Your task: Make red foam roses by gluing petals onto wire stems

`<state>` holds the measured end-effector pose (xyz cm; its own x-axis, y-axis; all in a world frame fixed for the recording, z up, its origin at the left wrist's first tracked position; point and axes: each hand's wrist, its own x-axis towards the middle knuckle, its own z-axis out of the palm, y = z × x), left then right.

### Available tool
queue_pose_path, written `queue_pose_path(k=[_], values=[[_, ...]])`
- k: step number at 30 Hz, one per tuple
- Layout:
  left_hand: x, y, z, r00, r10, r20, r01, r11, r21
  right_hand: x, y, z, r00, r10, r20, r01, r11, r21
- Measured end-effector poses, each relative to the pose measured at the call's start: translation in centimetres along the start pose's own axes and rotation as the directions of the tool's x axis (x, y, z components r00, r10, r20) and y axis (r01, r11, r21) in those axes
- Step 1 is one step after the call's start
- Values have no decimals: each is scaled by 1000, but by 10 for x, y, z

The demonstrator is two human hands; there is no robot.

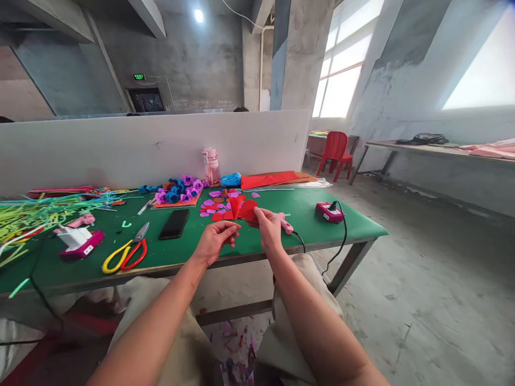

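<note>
My right hand (269, 228) pinches a rounded red petal (248, 210), which looks like paper or foam, between thumb and fingers. To its left, my left hand (216, 241) is closed in a pinch at the table's front edge. Just above its fingertips stands a folded red piece (236, 206), tapering downward and close to the petal; any stem is too thin to make out. Behind both hands lie scattered purple and red petals (209, 204). A pink glue gun (286, 224) with a black cord lies just right of my right hand, partly hidden by it.
On the green table (306, 199) are scissors (127, 251), a phone (174, 224), purple and blue flowers (181, 188), coloured strips (24, 220), red sheets (269, 179) and a pink bottle (211, 165). Magenta power blocks (330, 212) sit on both sides. A white partition (161, 145) stands behind.
</note>
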<state>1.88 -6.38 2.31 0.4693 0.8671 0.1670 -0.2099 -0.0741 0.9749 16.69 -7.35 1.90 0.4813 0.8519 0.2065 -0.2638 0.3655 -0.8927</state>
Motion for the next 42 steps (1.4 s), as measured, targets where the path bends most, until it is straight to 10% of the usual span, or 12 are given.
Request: queue_pose_path(k=[42], values=[[8,-11,21,999,16,-38,-8,980,199,-3,-20,-13,994,-61,88,67,995,-70]])
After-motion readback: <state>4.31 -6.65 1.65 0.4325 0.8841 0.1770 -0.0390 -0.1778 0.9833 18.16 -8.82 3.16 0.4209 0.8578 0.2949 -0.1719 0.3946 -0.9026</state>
